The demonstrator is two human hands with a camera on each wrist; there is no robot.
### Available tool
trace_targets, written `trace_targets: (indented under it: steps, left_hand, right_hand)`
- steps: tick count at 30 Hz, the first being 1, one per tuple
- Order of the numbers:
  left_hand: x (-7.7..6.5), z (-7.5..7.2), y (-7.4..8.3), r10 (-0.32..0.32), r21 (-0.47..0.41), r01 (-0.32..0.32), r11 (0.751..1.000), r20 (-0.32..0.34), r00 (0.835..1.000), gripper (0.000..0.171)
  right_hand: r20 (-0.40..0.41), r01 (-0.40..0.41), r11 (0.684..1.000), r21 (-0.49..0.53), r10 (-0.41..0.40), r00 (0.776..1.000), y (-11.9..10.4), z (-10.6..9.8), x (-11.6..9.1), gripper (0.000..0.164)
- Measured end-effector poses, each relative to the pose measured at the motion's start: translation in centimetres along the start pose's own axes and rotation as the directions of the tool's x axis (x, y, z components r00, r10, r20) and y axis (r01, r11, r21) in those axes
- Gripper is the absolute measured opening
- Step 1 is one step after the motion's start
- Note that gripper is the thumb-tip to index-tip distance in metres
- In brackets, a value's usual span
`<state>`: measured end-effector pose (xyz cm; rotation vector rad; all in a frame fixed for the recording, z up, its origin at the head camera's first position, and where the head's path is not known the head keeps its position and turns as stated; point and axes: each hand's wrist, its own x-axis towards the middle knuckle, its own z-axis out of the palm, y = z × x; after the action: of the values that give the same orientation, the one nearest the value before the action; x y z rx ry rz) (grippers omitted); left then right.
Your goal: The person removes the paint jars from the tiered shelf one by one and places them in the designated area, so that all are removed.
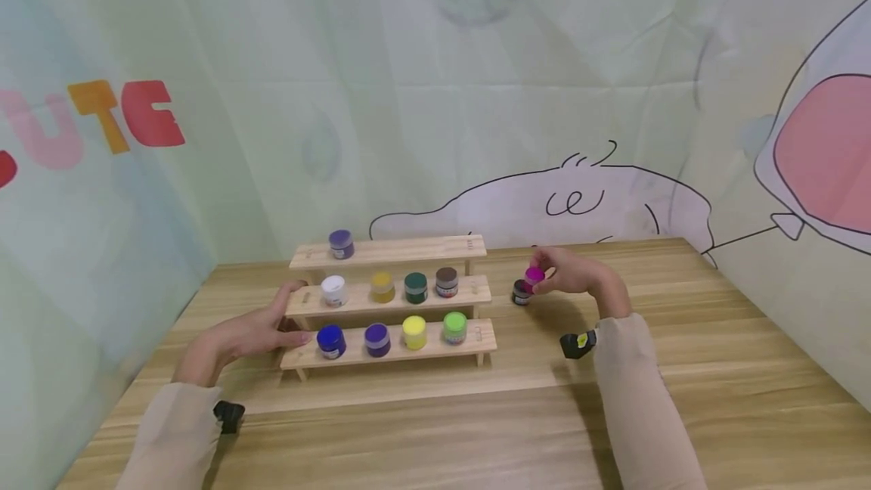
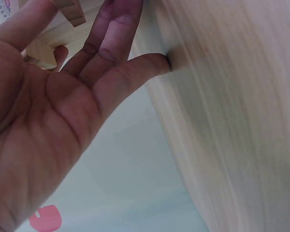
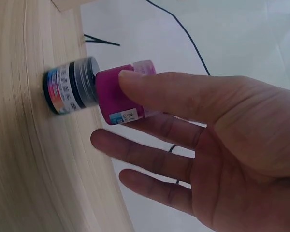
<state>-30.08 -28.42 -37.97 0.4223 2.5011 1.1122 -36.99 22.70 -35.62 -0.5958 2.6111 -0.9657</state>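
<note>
Pale printed cloth [image 1: 408, 134] behind a wood-grain table [image 1: 435, 429]. On the table, a three-step wooden rack [image 1: 408, 251], rising toward the back, presumably to keep every small paint jar in sight. Violet jar [image 1: 342, 245] alone on top, near the left end. In the middle, white jar [image 1: 334, 291], ochre jar [image 1: 382, 288], dark green jar [image 1: 416, 288], brown jar [image 1: 447, 283]. In front, blue jar [image 1: 331, 342], purple jar [image 1: 377, 340], yellow jar [image 1: 413, 332], light green jar [image 1: 455, 328]. At the rack's left end, left hand [image 1: 255, 331] with fingers spread and thumb at the front step, probably for steadiness. Right of the rack, right hand [image 1: 568, 271] pinching a magenta jar [image 3: 113, 92] between thumb and finger, near its clear lid, with other fingers apart, likely to leave the base unobstructed. Directly below that base, black jar [image 3: 67, 89], upright on the table; touching or barely apart, hard to tell from overlapping outlines.
</note>
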Motion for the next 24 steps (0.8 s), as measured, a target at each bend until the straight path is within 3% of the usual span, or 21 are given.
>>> trace_targets:
  steps: [9, 15, 24]
  left_hand:
    - [-0.1, 0.0, 0.1, -0.013, -0.010, 0.013, 1.000, 0.006, 1.000, 0.091]
    - [-0.1, 0.0, 0.1, -0.012, -0.007, 0.012, 1.000, 0.002, 1.000, 0.089]
    - [0.0, 0.0, 0.2, -0.010, -0.011, 0.010, 1.000, 0.003, 1.000, 0.090]
  right_hand:
    - [-0.008, -0.084, 0.996, 0.037, 0.084, 0.996, 1.2, -0.7, -1.0, 0.029]
    - [0.061, -0.147, 0.989, -0.018, 0.148, 0.987, 2.2, -1.1, -1.2, 0.031]
    - [0.120, -0.218, 0.974, 0.064, 0.209, 0.971, 3.2, -0.9, -1.4, 0.034]
